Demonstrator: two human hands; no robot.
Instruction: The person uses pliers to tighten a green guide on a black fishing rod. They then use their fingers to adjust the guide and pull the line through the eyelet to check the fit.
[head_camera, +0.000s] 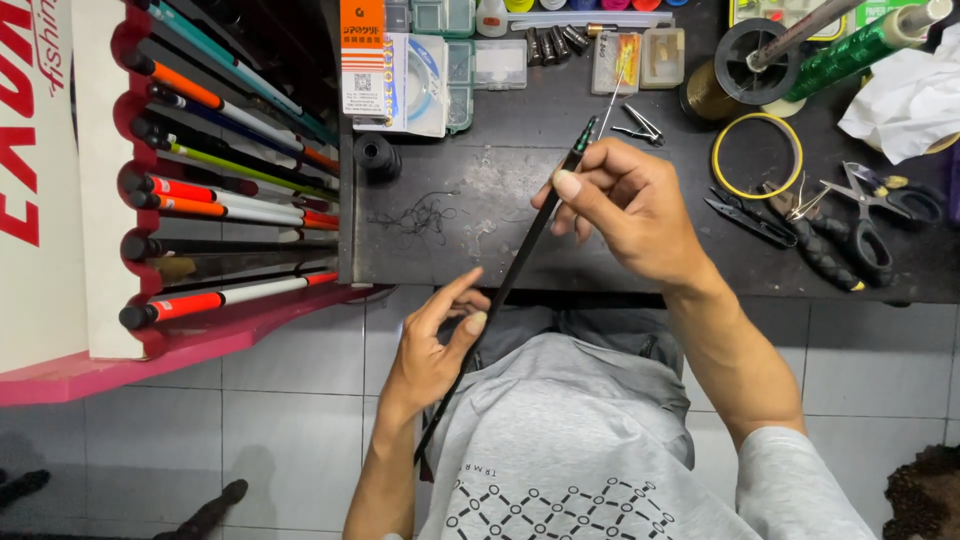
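A thin black rod (525, 255) with a green-wrapped tip runs diagonally from my lap up over the dark workbench (600, 270). My right hand (625, 210) pinches the rod near its upper end, thumb on top. My left hand (435, 345) supports the lower part of the rod between thumb and fingers, just below the bench edge. A thin pale wire (612, 95) rises from beyond the rod's tip.
A pink rack (200, 340) of several rods with orange and white grips stands at left. On the bench lie scissors and pliers (850, 225), a yellow ring (757, 155), thread spools (850, 45), small plastic boxes (500, 62), a line packet (395, 75) and a thread tangle (420, 213).
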